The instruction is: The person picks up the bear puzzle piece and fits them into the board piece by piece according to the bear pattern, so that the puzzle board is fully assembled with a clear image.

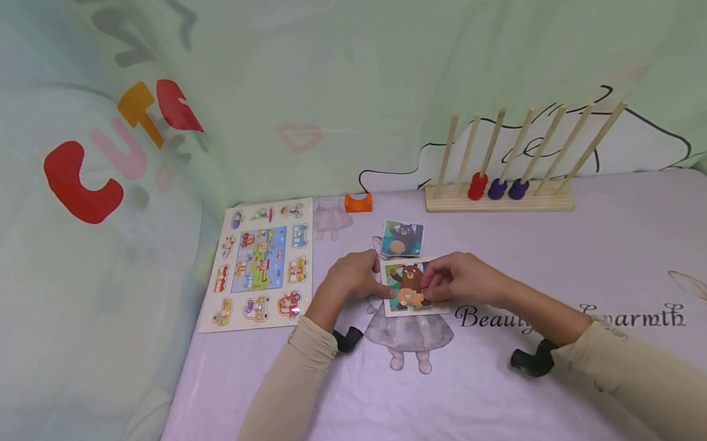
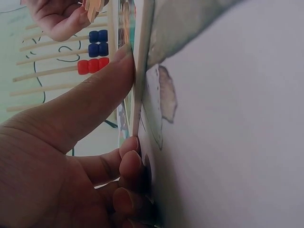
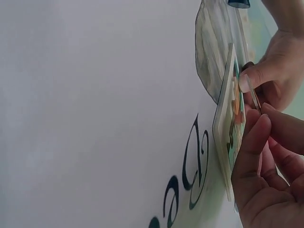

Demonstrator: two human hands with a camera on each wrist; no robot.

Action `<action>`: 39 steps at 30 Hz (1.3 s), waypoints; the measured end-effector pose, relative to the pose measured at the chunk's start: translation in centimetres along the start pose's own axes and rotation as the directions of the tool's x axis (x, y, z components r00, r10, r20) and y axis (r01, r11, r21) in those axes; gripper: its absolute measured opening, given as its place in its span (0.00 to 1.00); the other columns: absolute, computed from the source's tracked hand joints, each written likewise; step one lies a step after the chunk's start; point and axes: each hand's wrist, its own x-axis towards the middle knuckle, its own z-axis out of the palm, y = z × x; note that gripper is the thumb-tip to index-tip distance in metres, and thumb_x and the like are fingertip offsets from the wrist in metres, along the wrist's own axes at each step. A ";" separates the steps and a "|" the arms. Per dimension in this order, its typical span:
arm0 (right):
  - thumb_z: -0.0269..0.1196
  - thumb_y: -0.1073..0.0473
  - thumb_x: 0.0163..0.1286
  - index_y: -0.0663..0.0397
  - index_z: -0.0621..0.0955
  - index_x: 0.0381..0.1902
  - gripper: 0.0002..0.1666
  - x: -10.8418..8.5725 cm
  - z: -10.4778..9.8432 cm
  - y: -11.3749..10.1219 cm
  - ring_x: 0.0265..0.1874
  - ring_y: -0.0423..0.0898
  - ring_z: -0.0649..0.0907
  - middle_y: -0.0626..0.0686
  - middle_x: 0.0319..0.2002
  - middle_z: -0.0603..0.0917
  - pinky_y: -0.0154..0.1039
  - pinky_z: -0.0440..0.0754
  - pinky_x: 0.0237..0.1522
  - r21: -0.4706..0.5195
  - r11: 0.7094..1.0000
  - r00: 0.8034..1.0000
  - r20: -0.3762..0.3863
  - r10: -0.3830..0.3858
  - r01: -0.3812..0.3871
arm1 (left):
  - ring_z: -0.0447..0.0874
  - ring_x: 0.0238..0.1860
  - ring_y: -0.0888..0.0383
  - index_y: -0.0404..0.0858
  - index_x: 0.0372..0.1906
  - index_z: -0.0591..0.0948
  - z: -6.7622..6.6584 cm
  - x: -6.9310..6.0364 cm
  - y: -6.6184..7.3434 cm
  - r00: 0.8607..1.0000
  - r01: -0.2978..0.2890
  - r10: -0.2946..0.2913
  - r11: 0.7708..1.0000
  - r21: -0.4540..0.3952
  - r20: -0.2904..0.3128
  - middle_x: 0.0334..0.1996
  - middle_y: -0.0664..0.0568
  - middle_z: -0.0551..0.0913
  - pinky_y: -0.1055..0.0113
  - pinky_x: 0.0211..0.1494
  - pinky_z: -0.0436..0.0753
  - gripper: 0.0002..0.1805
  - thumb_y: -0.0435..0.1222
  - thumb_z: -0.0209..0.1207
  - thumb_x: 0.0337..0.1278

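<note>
A square wooden bear puzzle board (image 1: 437,310) lies on the cloth, its brown bear picture partly hidden by both hands. My left hand (image 1: 354,276) holds the board's left side; in the left wrist view its thumb (image 2: 102,88) lies on the face and fingertips meet the edge. Above the board, my right hand (image 1: 468,279) pinches a thin puzzle piece (image 3: 254,95) between thumb and finger. That piece shows orange-brown in the left wrist view. Just behind the board lies a square bear picture card (image 1: 403,239).
A vehicle peg puzzle (image 1: 215,305) lies to the left. Behind stand an orange block (image 1: 359,203) and a wooden rack of upright rods (image 1: 501,203) with red and dark blue beads. Printed curtains hang at the back and left of the cloth-covered table (image 1: 456,400).
</note>
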 end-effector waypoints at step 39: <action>0.74 0.60 0.59 0.50 0.87 0.30 0.04 0.9 1.7 -1.1 0.25 0.42 0.79 0.44 0.20 0.84 0.38 0.74 0.31 -0.152 0.985 0.991 -0.116 0.066 -0.083 | 0.76 0.34 0.57 0.45 0.42 0.75 -0.1 -0.3 0.1 1.000 -0.003 0.003 1.000 -0.009 -0.015 0.33 0.54 0.80 0.65 0.34 0.71 0.27 0.53 0.77 0.46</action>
